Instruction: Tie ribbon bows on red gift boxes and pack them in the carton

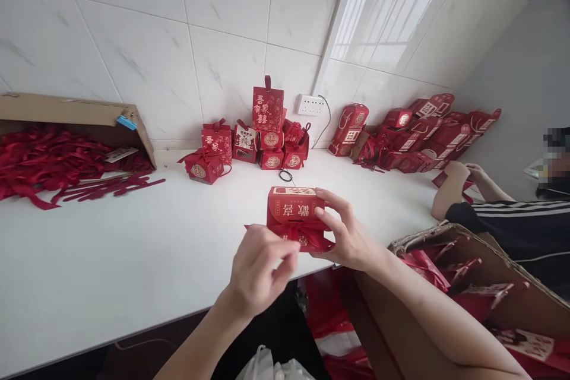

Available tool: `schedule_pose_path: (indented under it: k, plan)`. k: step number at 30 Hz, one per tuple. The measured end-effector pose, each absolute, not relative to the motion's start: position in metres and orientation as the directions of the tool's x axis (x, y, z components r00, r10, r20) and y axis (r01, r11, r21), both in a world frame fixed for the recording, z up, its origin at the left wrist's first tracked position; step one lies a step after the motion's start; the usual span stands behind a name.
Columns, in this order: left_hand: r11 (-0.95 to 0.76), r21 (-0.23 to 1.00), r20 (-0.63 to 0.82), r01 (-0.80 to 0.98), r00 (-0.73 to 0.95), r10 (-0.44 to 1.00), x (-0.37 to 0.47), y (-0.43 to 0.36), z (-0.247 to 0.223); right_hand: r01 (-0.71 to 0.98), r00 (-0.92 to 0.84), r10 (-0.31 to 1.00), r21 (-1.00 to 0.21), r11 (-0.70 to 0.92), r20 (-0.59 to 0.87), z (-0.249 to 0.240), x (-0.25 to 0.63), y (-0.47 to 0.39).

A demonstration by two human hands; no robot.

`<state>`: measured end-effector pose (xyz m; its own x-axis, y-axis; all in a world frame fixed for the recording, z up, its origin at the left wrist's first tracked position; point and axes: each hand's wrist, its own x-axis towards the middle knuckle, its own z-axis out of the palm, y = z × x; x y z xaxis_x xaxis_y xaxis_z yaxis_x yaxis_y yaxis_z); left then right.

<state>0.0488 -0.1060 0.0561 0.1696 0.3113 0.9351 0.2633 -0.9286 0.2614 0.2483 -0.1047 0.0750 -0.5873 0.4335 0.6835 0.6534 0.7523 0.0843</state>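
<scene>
A small red gift box (276, 205) with cream Chinese characters is held above the near edge of the table. Around it a red ribbon (314, 237) is tied in a bow. My right hand (345, 231) grips the box from the right, fingers along its top and side. At the lower left of the box my left hand (260, 267) is closed, its thumb and forefinger pinched at the ribbon. A ribbon end pokes out behind the left knuckles. The hand hides part of the box's lower left, and its fingertips are slightly blurred.
Finished red boxes (271, 139) stand by the tiled wall, with a black ring (285, 176) before them. A carton (142, 130) of red ribbons lies left. More boxes (414, 133) are piled right. A co-worker's arm (449, 187) and an open carton (427, 231) are at right.
</scene>
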Motion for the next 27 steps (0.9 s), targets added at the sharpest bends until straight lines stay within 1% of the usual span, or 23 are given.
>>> schedule_pose_path:
  k: [2,3,6,12,18,23,27]
  plan:
    - [-0.964,0.087,0.956,0.252,0.252,0.152,0.053,-0.111,0.056,0.658,-0.561,0.406,0.091,0.747,0.721,0.076,0.248,-0.112]
    - [-0.969,0.036,0.956,0.246,0.273,0.105,0.055,-0.113,0.056,0.663,-0.547,0.394,0.094,0.743,0.739,0.077,0.249,-0.116]
    - [-0.977,-0.024,0.956,0.214,0.290,0.040,0.064,-0.119,0.056,0.688,-0.512,0.388,0.096,0.719,0.766,0.078,0.253,-0.130]
    - [-0.974,-0.038,0.974,0.225,0.224,0.014,0.082,-0.128,0.061,0.768,-0.475,0.433,0.121,0.629,0.766,0.082,0.273,-0.162]
    - [-0.994,-0.017,0.959,0.112,0.283,0.016,0.106,-0.136,0.062,0.811,-0.489,0.430,0.214,0.545,0.759,0.084,0.294,-0.186]
    - [-0.993,0.018,0.956,0.114,0.289,0.050,0.120,-0.147,0.063,0.855,-0.458,0.437,0.249,0.455,0.774,0.082,0.308,-0.198]
    - [-0.997,0.018,0.949,0.077,0.313,0.041,0.126,-0.151,0.066,0.877,-0.432,0.387,0.278,0.392,0.815,0.082,0.316,-0.200]
